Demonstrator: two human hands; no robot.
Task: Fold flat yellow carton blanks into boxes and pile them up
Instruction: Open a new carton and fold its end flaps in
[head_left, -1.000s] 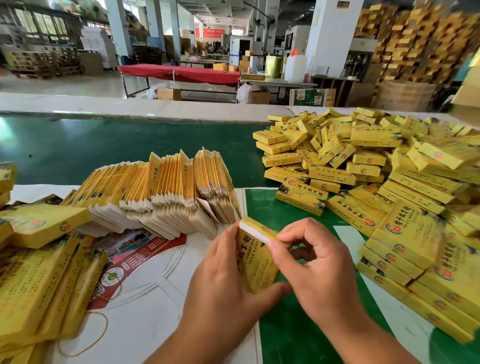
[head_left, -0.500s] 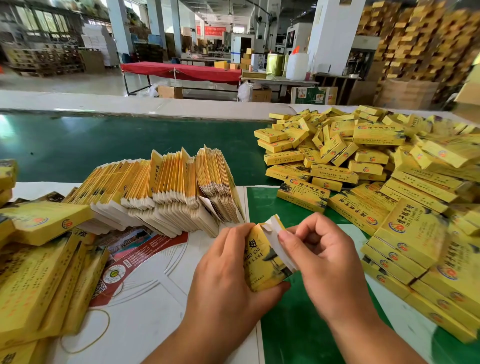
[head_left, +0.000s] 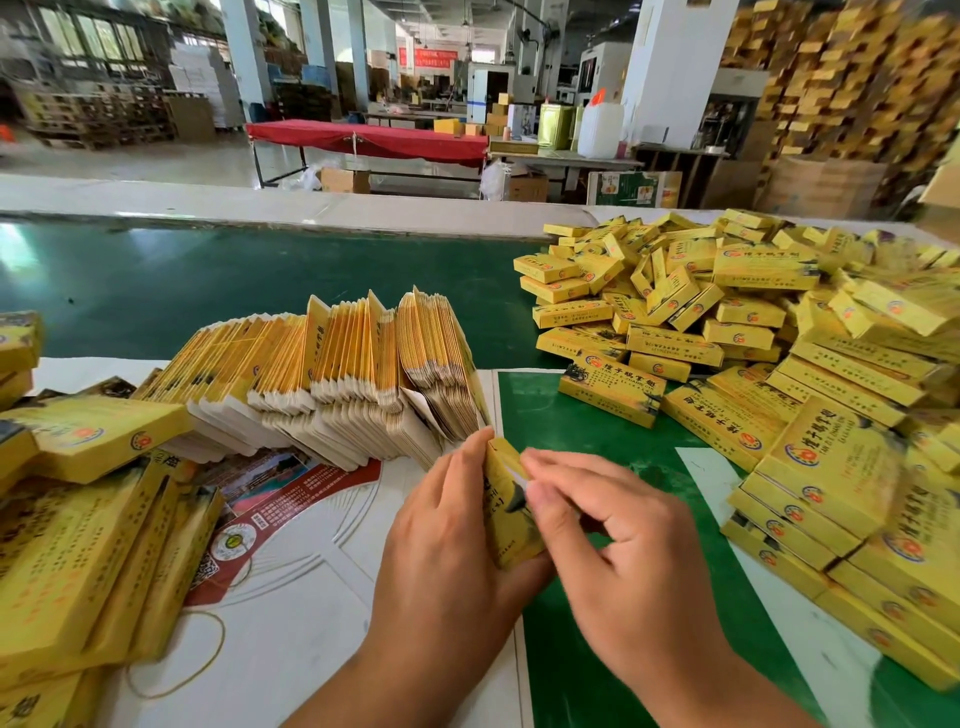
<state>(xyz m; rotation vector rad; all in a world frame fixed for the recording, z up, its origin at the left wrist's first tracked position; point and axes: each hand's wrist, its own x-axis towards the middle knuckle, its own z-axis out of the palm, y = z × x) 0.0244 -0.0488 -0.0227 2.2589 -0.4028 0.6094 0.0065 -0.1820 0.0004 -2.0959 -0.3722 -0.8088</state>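
Note:
My left hand (head_left: 447, 540) holds a small yellow carton (head_left: 506, 512) upright at the centre of the table, thumb under its lower end. My right hand (head_left: 618, 540) presses its fingertips against the carton's upper right side, where a white flap shows. A fanned row of flat yellow carton blanks (head_left: 332, 374) stands just beyond my hands, to the left. A large heap of folded yellow boxes (head_left: 753, 332) fills the right side of the table.
More yellow boxes and bundles (head_left: 78, 519) lie at the left edge. A printed red-and-white sheet (head_left: 291, 499) and a rubber band (head_left: 208, 654) lie on the white board. A green conveyor belt (head_left: 208, 280) runs across behind the blanks.
The carton's white end flap was up and has been pushed in by my right fingers. Both hands shifted slightly up and left with the carton.

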